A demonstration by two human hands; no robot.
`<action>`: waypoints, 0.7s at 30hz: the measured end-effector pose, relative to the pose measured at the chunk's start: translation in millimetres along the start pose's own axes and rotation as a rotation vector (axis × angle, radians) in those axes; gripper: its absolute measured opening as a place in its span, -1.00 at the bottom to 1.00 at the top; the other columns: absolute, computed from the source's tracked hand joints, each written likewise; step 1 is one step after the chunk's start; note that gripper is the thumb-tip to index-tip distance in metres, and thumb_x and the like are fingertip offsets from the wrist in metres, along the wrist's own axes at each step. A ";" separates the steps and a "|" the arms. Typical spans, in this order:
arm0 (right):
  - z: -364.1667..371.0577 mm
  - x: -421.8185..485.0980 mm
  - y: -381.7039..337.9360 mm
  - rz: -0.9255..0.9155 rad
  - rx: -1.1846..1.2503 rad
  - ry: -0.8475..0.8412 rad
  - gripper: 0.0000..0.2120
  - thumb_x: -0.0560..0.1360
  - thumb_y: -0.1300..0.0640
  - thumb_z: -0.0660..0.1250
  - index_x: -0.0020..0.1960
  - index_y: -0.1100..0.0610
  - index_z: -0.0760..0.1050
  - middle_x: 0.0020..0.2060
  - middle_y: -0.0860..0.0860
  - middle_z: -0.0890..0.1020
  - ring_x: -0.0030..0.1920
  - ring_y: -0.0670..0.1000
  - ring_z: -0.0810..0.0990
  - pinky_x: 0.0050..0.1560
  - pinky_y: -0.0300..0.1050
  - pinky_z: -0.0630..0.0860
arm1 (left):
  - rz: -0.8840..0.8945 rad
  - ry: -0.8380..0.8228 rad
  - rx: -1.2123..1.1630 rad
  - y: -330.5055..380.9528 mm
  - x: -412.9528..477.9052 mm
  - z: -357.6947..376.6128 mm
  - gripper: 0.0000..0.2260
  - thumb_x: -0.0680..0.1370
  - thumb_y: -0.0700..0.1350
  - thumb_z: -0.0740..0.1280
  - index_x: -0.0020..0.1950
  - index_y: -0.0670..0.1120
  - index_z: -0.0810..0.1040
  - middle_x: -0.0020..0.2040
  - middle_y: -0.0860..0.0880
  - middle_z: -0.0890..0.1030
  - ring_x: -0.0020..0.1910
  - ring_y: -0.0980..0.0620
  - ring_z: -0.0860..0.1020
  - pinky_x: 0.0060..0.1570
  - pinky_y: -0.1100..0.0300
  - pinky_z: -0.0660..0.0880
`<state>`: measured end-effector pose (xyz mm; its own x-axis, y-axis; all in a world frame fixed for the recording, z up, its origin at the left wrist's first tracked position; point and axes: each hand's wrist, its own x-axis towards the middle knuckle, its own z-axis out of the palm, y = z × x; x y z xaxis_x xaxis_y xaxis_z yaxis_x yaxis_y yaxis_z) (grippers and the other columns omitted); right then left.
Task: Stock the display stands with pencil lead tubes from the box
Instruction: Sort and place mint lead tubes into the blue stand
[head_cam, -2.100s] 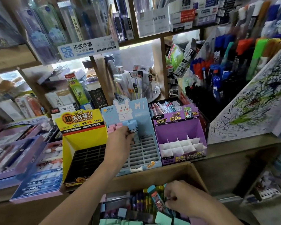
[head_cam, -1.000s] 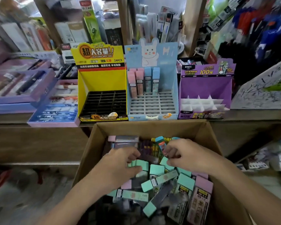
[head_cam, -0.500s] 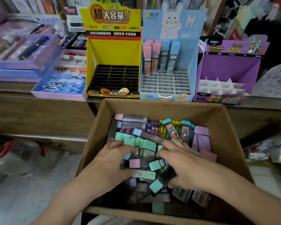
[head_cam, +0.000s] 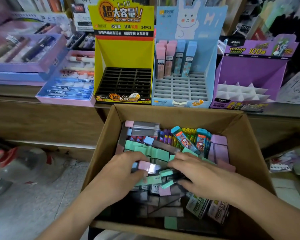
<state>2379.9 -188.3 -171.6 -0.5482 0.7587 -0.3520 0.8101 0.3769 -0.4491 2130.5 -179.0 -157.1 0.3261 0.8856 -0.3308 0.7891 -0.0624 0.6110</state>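
Note:
An open cardboard box point(head_cam: 246, 135) holds a loose heap of pencil lead tubes with mint, pink, blue and lilac caps. Both hands are inside it. My left hand point(head_cam: 121, 172) pinches a pink-capped lead tube point(head_cam: 146, 166) between thumb and fingers. My right hand point(head_cam: 199, 177) lies on the heap beside it, fingers stretched left over dark tubes. Behind the box stand three displays: a yellow stand point(head_cam: 124, 54) with a black grid, a blue bunny stand point(head_cam: 182, 87) with several pink and blue tubes point(head_cam: 177, 58) in its back row, and a purple stand point(head_cam: 249, 71) with white dividers.
The stands sit on a wooden shelf point(head_cam: 42, 115) just above the box's far wall. Lilac and blue pen trays point(head_cam: 68, 84) lie to the left of the yellow stand. A scribbled test board point(head_cam: 298, 87) leans at the right. Floor shows at the lower left.
My left hand left the blue stand and came down into the box, where it has closed on a pink-capped tube. My right hand has shifted over the heap. The view tilted down.

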 end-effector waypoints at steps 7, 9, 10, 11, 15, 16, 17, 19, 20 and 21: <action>1.0 2.9 1.9 0.023 0.081 0.019 -0.82 0.67 0.09 0.24 0.26 -0.01 0.47 0.10 -0.12 0.46 0.19 -0.11 0.43 0.22 -0.13 0.42 | -0.060 -0.019 -0.199 -0.9 9.5 -5.9 -0.90 0.56 0.06 0.41 -0.01 0.30 0.62 -0.13 0.15 0.65 -0.28 0.15 0.66 -0.23 0.16 0.62; -1.3 2.3 1.9 0.052 0.134 0.035 -0.88 0.68 0.11 0.21 0.17 -0.01 0.48 0.04 -0.13 0.50 0.09 -0.12 0.48 0.16 -0.07 0.48 | -0.065 -0.013 -0.158 -4.4 12.3 -7.8 -0.91 0.55 0.08 0.42 -0.01 0.30 0.61 -0.15 0.13 0.63 -0.29 0.14 0.61 -0.25 0.16 0.58; -3.5 2.3 1.4 0.073 0.179 0.057 -0.91 0.68 0.09 0.20 0.11 0.00 0.48 -0.01 -0.12 0.52 0.01 -0.12 0.51 0.09 -0.03 0.51 | -0.064 -0.010 -0.146 -5.4 13.3 -9.4 -0.90 0.53 0.09 0.43 -0.01 0.30 0.61 -0.17 0.13 0.61 -0.29 0.16 0.57 -0.25 0.18 0.54; -5.9 2.8 0.7 0.096 0.222 0.084 -0.90 0.68 0.07 0.20 0.04 0.00 0.47 -0.08 -0.09 0.54 -0.07 -0.12 0.53 0.00 -0.03 0.52 | -0.065 -0.011 -0.164 -5.7 14.3 -10.8 -0.89 0.52 0.09 0.45 0.00 0.29 0.60 -0.19 0.12 0.58 -0.29 0.17 0.53 -0.25 0.19 0.52; -13.2 12.1 -5.1 0.198 0.389 0.162 -0.81 0.67 0.06 0.25 -0.11 0.09 0.42 -0.26 0.01 0.49 -0.30 -0.09 0.42 -0.27 -0.10 0.33 | -0.099 -0.058 -0.314 0.8 18.4 -17.1 -0.83 0.49 0.04 0.50 0.02 0.23 0.59 -0.13 0.05 0.61 -0.26 0.17 0.51 -0.24 0.18 0.52; -13.5 15.8 -6.4 0.234 0.449 0.173 -0.80 0.66 0.05 0.26 -0.07 0.15 0.42 -0.25 0.06 0.48 -0.30 -0.05 0.40 -0.26 -0.06 0.29 | -0.101 -0.065 -0.332 3.5 19.8 -17.9 -0.82 0.48 0.03 0.51 0.03 0.22 0.60 -0.12 0.08 0.63 -0.24 0.20 0.53 -0.23 0.23 0.52; -13.1 19.6 -8.1 0.272 0.513 0.178 -0.79 0.66 0.05 0.26 -0.04 0.19 0.43 -0.24 0.08 0.46 -0.28 -0.03 0.39 -0.25 -0.04 0.28 | -0.105 -0.063 -0.356 6.4 21.4 -18.4 -0.81 0.48 0.01 0.52 0.05 0.18 0.61 -0.07 0.09 0.65 -0.20 0.18 0.57 -0.19 0.23 0.54; -11.4 26.2 -12.3 0.332 0.642 0.192 -0.84 0.67 0.06 0.26 0.00 0.15 0.46 -0.21 0.05 0.51 -0.26 -0.02 0.45 -0.25 -0.06 0.33 | -0.131 -0.048 -0.485 12.8 25.9 -18.4 -0.80 0.51 -0.08 0.50 0.11 0.07 0.61 0.01 0.01 0.68 -0.07 0.03 0.66 -0.02 0.15 0.62; -9.9 29.4 -15.1 0.352 0.709 0.195 -0.88 0.67 0.06 0.25 0.02 0.09 0.49 -0.17 0.03 0.57 -0.22 -0.02 0.51 -0.22 -0.06 0.42 | -0.160 -0.048 -0.593 16.3 28.0 -18.7 -0.79 0.53 -0.13 0.49 0.14 0.00 0.60 0.03 -0.06 0.68 -0.03 -0.03 0.69 0.05 0.10 0.65; -7.6 32.2 -17.6 0.366 0.778 0.198 -0.91 0.67 0.07 0.25 0.05 0.04 0.51 -0.10 0.01 0.63 -0.15 -0.01 0.59 -0.13 -0.03 0.52 | -0.184 -0.059 -0.695 19.3 29.7 -19.0 -0.79 0.54 -0.17 0.47 0.15 -0.07 0.59 0.03 -0.10 0.69 -0.03 -0.05 0.71 0.06 0.06 0.66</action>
<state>2349.5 -166.5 -168.8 -0.1778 0.8663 -0.4668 0.5167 -0.3215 -0.7935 2145.6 -145.2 -141.4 0.2623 0.8261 -0.4988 0.3269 0.4103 0.8514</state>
